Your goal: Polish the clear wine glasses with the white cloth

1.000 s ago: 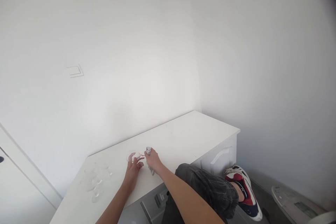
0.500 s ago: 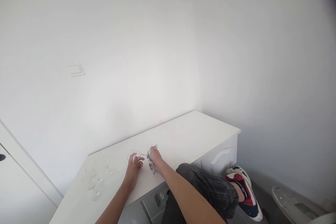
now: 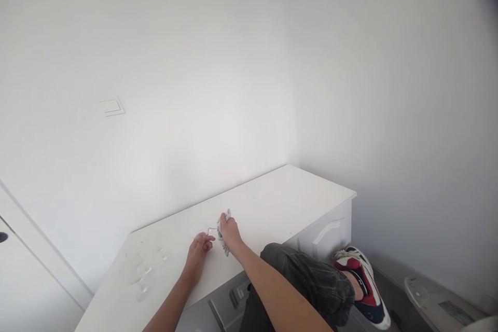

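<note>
My left hand (image 3: 199, 247) is closed on a clear wine glass (image 3: 212, 231) just above the white cabinet top. The glass lies on its side, its bowl mostly lost behind my fingers and against the white surface, and its stem pointing right. A crumpled light grey cloth (image 3: 224, 250) is gripped in my right hand (image 3: 230, 231). The cloth wraps the stem end of the glass, so the foot is hidden. Several more clear stemmed glasses (image 3: 143, 276) are on the left part of the cabinet top; their outlines are faint.
The white cabinet top (image 3: 280, 197) runs along the wall into the corner. A light switch (image 3: 112, 106) is on the wall at left. My bent knee (image 3: 288, 264) and a red, white and navy shoe (image 3: 368, 290) are at right, near a pale appliance (image 3: 439, 301) low down.
My right hand has shifted slightly up with the cloth, whose folds now lie differently. The left fingers have turned a little around the glass. The other glasses stay where they were.
</note>
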Demonstrator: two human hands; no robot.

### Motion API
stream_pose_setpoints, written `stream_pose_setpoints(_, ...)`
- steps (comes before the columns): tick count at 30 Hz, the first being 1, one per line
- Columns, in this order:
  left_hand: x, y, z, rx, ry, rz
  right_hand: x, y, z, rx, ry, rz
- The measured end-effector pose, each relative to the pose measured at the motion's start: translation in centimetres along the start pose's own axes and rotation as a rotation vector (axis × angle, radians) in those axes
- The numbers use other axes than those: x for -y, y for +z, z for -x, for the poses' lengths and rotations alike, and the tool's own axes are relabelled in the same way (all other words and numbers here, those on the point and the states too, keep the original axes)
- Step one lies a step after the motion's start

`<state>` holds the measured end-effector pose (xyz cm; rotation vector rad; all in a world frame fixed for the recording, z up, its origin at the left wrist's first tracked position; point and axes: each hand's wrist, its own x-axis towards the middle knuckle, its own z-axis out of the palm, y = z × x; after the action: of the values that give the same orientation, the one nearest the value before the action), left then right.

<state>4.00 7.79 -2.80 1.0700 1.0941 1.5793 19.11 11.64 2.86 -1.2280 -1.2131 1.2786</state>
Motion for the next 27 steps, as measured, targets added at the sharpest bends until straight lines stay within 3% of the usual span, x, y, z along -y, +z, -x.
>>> stream_pose_setpoints(4, -0.5, 0.4, 0.3, -0.025, -0.014, 0.029, -0.5, 0.6, 0.8, 0.085, -0.279, 0.163)
stream_pose_setpoints(14, -1.3, 1.5, 1.4, 0.022, 0.023, -0.136, -1.0, 0.2, 2.0, 0.323, -0.616, 0.258)
stream_pose_setpoints(20, -0.7, 1.1, 1.1, 0.033, -0.006, 0.004, -0.9, -0.1, 2.1, 0.380, -0.581, 0.332)
stream_pose_setpoints(27, -0.9, 1.3, 0.7, 0.003, -0.030, 0.012, -0.8, -0.1, 1.6, 0.278, -0.449, 0.216)
